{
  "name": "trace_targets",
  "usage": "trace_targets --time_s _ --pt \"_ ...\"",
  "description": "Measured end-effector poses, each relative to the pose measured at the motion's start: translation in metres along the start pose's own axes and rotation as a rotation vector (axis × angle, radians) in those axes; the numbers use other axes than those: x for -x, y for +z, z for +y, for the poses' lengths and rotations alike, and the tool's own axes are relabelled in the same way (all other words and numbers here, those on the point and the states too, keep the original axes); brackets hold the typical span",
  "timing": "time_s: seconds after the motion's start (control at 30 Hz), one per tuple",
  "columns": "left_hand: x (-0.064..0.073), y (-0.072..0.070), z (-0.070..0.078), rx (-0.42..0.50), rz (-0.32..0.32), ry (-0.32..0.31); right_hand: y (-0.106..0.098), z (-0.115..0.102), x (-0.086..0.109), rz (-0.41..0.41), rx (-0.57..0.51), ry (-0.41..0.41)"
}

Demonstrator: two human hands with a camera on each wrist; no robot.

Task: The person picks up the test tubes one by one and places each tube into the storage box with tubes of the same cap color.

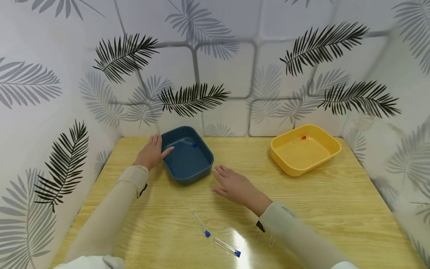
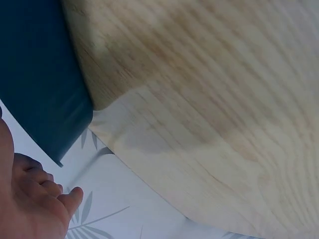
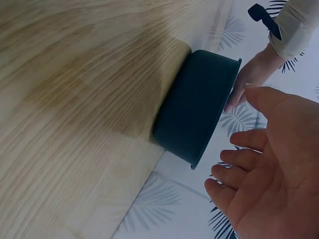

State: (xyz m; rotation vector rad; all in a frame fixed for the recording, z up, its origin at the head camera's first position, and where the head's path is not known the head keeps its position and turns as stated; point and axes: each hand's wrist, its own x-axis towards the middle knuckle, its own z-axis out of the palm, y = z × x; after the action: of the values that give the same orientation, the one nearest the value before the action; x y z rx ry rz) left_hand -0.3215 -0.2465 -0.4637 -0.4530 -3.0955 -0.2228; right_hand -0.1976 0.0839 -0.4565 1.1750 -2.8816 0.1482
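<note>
Where the left hand reaches, a blue basin lies alongside.

On the table, the first basin has the second basin well apart at its 3 o'clock; the wall covering rises behind both at 12. Inside each basin a tube lies towards 12 o'clock. The left hand is at the first basin's 9 o'clock side, thumb over the rim; the right hand is just beside it at 4. Nearer, at its 6 o'clock, lies a loose tube, with another tube close by at 4 from that.
</note>
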Motion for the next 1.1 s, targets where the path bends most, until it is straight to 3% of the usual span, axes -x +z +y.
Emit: trace_targets --time_s 0.23,0.43,0.77,0.93,1.1 --pt "-0.01 0.001 -0.001 0.005 -0.068 -0.062 0.004 -0.012 -0.028 -0.021 0.014 0.006" --pt "-0.015 0.002 -0.001 0.023 -0.078 -0.105 0.012 -0.015 -0.041 -0.057 0.025 0.039" --pt "-0.018 0.004 0.004 0.003 -0.056 -0.124 0.022 -0.023 -0.041 0.006 0.088 0.109" --pt "-0.019 0.01 0.006 0.027 -0.039 -0.103 0.023 -0.028 -0.035 0.052 0.157 0.103" --pt "-0.018 0.014 0.01 0.022 0.007 -0.078 0.021 -0.027 -0.029 0.06 0.134 0.091"
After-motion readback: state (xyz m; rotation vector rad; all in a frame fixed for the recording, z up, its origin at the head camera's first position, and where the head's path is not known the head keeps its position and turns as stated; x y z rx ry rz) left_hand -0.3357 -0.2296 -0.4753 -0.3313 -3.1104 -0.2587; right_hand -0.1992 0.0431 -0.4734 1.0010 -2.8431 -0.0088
